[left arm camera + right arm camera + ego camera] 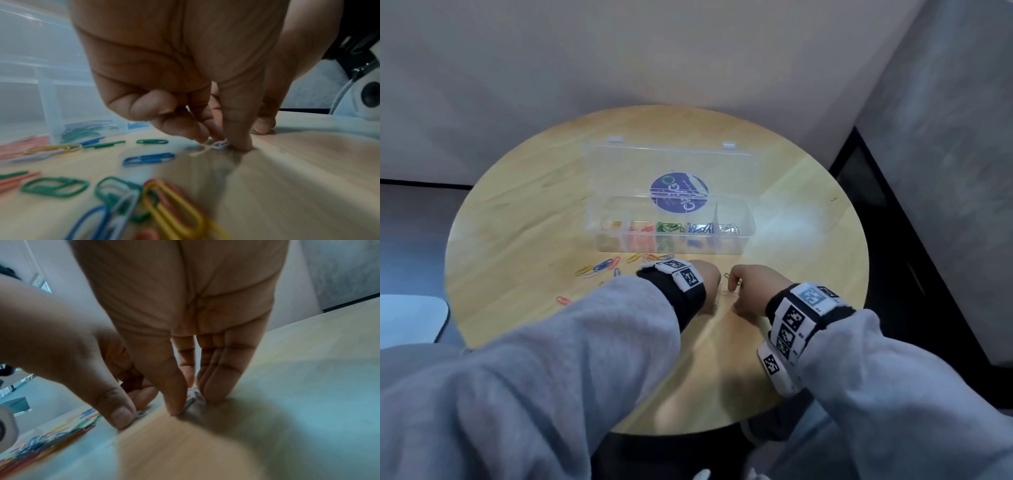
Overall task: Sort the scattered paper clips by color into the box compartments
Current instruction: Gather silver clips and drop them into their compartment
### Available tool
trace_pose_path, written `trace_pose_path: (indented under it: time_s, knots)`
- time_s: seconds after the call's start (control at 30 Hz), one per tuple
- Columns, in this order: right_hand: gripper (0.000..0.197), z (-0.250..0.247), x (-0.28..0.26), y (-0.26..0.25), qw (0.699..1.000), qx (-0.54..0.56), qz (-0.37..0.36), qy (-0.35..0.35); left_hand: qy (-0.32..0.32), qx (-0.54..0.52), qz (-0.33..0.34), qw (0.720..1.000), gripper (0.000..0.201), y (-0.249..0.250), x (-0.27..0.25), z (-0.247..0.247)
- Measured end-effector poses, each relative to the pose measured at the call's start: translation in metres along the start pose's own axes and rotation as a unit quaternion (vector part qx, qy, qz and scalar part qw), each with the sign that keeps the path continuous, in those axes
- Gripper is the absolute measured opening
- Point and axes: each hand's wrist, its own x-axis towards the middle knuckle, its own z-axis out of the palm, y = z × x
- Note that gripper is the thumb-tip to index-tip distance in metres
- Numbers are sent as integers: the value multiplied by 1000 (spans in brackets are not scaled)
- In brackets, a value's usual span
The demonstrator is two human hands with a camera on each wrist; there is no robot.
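Sleeves: grey sleeves (544, 359) fill the near edge of the head view, each ending in a black wrist band with white square-patterned tags (796, 317).
Left hand: the left hand (703, 279) is down on the round wooden table (808, 212), fingers curled and drawn together; in the left wrist view its thumb and fingertips (239, 142) pinch a white paper clip (220, 144) against the tabletop.
Right hand: the right hand (751, 291) is just beside the left, palm down; in the right wrist view its thumb (174, 400) and straight fingers stand close together with a silver paper clip (192, 398) between them, the tips touching it on the table. Whether the clip is lifted I cannot tell.
Clip between the hands: one pale paper clip (729, 293) lies flat on the wood in the gap between the two hands.
Scattered clips: loose paper clips (602, 267) in yellow, blue, red and green lie left of the left hand and along the front of the box; a red clip (563, 300) lies apart, nearer the table edge.
Box: a clear plastic box (746, 236) sits past the hands near the table's middle, its lid (626, 168) open and lying back, a round blue sticker (678, 193) on it.
Compartments: from left to right they hold yellow, red, green (669, 227), blue and silver clips.
Beyond: a pale wall (619, 51) behind the table.
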Motion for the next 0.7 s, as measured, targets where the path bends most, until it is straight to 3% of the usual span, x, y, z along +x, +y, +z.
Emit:
trace_pose_path:
  time_s: [0.17, 0.23, 0.37, 0.43, 0.5, 0.6, 0.7]
  knots:
    - [30, 3, -1, -1, 1000, 14, 6, -1, -9, -35, 5, 999, 20, -8, 0, 1]
    - [28, 3, -1, -3, 1000, 9, 7, -2, 9, -100, 7, 995, 8, -15, -2, -1]
    - [27, 1, -4, -6, 1000, 11, 8, -6, 31, -284, 7, 958, 23, -41, -15, -8]
    - [27, -1, -6, -8, 1000, 8, 6, -14, 30, -399, -6, 916, 22, -55, -23, -9]
    - [23, -7, -8, -9, 1000, 20, 10, -8, 36, -513, -25, 857, 23, -68, -29, -8]
    - [12, -19, -9, -5, 990, 143, 19, -2, 42, -634, -52, 771, 24, -80, -39, -7]
    - [19, -30, -13, 0, 925, 375, 56, -32, 48, -717, -64, 692, 25, -87, -49, -5]
